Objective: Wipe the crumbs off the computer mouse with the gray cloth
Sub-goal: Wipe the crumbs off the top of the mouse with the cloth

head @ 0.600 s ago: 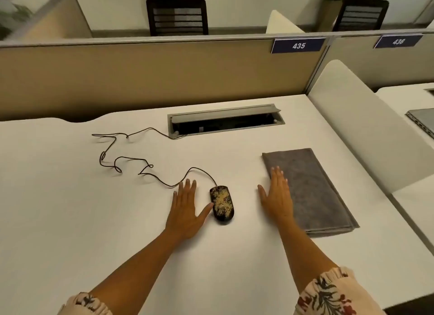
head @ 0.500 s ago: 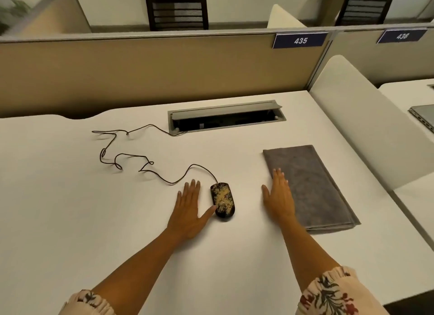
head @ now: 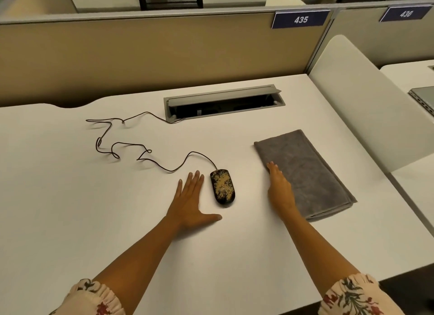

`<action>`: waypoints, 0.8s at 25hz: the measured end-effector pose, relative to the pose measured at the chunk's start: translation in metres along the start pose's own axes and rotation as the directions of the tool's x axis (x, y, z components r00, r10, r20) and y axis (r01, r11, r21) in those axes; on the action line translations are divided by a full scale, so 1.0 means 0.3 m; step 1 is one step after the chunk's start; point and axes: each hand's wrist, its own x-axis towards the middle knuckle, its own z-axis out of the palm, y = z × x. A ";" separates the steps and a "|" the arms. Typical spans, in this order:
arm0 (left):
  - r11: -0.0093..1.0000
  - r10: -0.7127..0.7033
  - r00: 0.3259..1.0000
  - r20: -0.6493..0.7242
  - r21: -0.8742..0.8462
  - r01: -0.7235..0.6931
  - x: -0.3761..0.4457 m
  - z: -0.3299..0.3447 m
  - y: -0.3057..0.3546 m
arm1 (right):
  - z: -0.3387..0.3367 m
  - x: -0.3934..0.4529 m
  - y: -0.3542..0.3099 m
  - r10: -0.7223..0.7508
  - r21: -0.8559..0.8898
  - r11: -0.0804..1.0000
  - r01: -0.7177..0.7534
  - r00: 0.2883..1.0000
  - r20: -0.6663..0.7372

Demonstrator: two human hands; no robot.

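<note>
floral sleeves [head: 350,296], two, showing at the near edge; white desk [head: 70,209], carrying all items listed; left hand [head: 190,202], lying flat on the desk with fingers straight and thumb spread toward the right, holding nothing, sitting just beside the mouse; right hand [head: 280,190], resting at the left edge of the gray cloth, fingers straight and pressed together, fingertips lying on the fabric, gripping nothing; computer mouse [head: 222,186], black, speckled with tan crumbs, sitting between the two hands, touching neither; gray cloth [head: 312,173], folded, lying flat to the right of the mouse; cable [head: 131,148], thin, black, trailing in loops from the mouse toward the cable tray [head: 223,102], lid standing open; partition [head: 141,56], tan, bearing sign 435 [head: 300,19].
</note>
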 end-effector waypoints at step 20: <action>0.878 -0.133 0.985 0.113 -0.447 0.170 0.118 0.005 0.053 | 0.094 0.062 -0.101 -0.342 0.003 0.939 0.344 0.936 -0.083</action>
